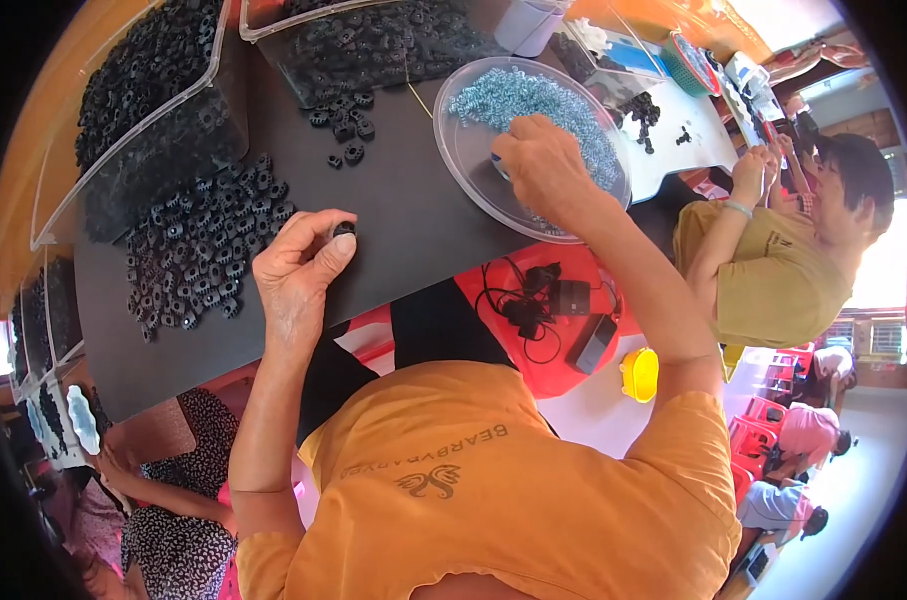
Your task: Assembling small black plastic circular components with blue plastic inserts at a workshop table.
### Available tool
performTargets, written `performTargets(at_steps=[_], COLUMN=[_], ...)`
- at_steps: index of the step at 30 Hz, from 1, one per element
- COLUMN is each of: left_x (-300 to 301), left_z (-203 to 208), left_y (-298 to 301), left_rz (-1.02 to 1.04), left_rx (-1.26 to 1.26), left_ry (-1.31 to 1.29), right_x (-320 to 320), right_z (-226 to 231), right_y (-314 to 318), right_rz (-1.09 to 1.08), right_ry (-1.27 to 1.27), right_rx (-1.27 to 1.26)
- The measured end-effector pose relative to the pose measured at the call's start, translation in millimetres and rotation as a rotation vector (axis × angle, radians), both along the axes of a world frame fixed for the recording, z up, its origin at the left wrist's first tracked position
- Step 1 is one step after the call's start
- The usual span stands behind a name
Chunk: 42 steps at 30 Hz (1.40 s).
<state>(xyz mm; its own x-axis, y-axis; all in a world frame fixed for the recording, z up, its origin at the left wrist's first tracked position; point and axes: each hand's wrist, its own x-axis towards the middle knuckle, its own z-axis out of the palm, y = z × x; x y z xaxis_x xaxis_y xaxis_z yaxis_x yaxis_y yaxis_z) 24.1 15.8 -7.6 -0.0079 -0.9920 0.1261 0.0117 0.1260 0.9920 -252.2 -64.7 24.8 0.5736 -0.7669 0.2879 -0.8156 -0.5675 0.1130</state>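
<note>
My left hand (296, 272) is over the near part of the dark table, its thumb and forefinger pinching a small black plastic piece (345, 229). To its left lies a loose heap of similar black toothed pieces (194, 245). My right hand (546, 168) is over a round clear shallow tray (458, 165) at the table's right. Small shiny pale-blue coiled pieces, like tiny springs (514, 95), fill much of the tray. The right fingers are drawn together, with a bit of blue at their tips; what they hold cannot be made out.
A clear bin (164, 180) of black pieces stands at the left, another (374, 50) at the back. Several loose pieces (349, 122) lie before the back bin. Below the table edge, cables and adapters (559, 300) rest on a red stool. A co-worker (784, 240) sits at right.
</note>
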Motion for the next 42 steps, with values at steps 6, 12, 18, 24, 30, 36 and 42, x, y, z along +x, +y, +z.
performTargets(at_steps=[6, 12, 18, 24, 30, 36, 42], left_x=[-1.6, -3.7, -3.5, -3.4, -2.9, -8.0, -7.5], left_z=[1.3, 4.4, 4.3, 3.4, 5.2, 4.2, 3.0], left_y=[-0.8, -3.4, -0.4, -1.6, -0.2, 3.0, 8.3], left_rz=[0.028, 0.031, 0.037, 0.023, 0.042, -0.011, 0.011], left_rx=[0.024, 0.035, 0.022, 0.003, -0.022, 0.0, -0.06], left_ry=[-0.019, -0.028, -0.023, -0.024, -0.041, 0.135, 0.096], right_x=[9.3, 23.7, 38.3, 22.6, 18.3, 63.6, 89.1], right_z=[2.1, -5.7, -19.6, -15.9, 18.0, 46.4, 32.8], right_y=[-18.5, -39.5, -43.2, -40.5, -12.6, 28.9, 28.7], right_rz=[-0.015, -0.118, -0.092, -0.103, -0.089, 0.011, 0.037], right_ry=[-0.433, -0.287, -0.173, -0.362, -0.8, -1.126, -1.023], right_rx=[0.063, 0.087, 0.004, 0.099, 0.492, 0.978, 1.146])
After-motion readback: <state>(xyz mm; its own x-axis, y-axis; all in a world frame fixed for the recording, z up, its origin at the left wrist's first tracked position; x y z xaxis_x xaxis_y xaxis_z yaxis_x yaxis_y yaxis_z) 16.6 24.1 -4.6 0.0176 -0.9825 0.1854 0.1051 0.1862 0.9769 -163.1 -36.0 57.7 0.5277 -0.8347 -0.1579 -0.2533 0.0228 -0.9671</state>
